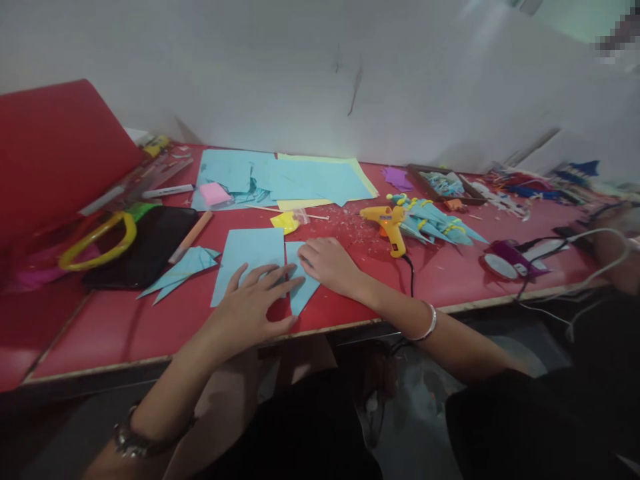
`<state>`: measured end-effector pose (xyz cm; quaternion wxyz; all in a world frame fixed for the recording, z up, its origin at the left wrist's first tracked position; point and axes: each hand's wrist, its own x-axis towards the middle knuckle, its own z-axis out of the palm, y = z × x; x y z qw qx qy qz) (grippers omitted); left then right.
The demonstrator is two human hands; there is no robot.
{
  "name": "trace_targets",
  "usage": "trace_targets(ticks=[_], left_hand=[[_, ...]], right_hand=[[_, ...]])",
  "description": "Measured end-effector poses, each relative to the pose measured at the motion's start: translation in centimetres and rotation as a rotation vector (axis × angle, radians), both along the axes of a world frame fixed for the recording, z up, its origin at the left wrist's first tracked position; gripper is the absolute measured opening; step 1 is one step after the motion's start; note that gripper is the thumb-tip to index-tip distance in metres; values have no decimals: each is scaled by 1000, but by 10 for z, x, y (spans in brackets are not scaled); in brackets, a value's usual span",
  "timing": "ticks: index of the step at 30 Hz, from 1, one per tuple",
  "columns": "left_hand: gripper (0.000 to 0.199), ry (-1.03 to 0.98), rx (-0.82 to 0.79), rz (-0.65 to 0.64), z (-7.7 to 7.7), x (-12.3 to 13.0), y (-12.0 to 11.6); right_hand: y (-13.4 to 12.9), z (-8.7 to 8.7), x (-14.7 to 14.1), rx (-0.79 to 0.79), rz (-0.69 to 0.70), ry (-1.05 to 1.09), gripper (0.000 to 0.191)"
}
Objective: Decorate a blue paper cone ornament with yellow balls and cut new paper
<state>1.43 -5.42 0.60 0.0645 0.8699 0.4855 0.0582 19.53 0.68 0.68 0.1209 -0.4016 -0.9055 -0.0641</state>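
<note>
My left hand lies flat with fingers spread over a light blue sheet of paper. Its fingertips reach right, onto a smaller blue piece of paper with a slanted lower edge. On the upper part of that smaller piece rests my right hand, fingers together and curled down on it; the spot under the fingertips is hidden. Just behind the papers is a small yellow packet. Right of my right hand, a yellow hot glue gun lies beside several blue folded paper cones with yellow trim.
Blue and yellow sheets lie along the wall. At left are a black phone-like slab, folded blue points and yellow-handled scissors. A tray of scraps and a purple-and-white device with cables are at right.
</note>
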Motion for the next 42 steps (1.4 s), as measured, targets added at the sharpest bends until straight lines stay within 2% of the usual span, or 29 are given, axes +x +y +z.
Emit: trace_targets(ticks=[2, 4, 8, 12, 19, 29, 35, 42], left_hand=[[53, -7, 10, 1, -1, 0, 0], [55, -12, 11, 2, -1, -1, -1], [56, -9, -1, -2, -1, -1, 0], [60, -8, -3, -13, -2, -2, 0], [62, -3, -16, -9, -2, -2, -1], [60, 23, -40, 8, 3, 0, -2], [60, 25, -29, 6, 0, 0, -2], [59, 17, -26, -10, -1, -2, -1]], right_hand=[[-8, 2, 3, 95, 31, 1, 18], [-18, 3, 8, 125, 79, 31, 21], [-37, 5, 25, 33, 204, 111, 24], [-51, 9, 36, -66, 371, 101, 27], [-60, 6, 34, -73, 425, 55, 28], [-60, 2, 39, -156, 319, 106, 31], [-55, 2, 43, -247, 259, 156, 31], [-39, 5, 60, -233, 135, 206, 29]])
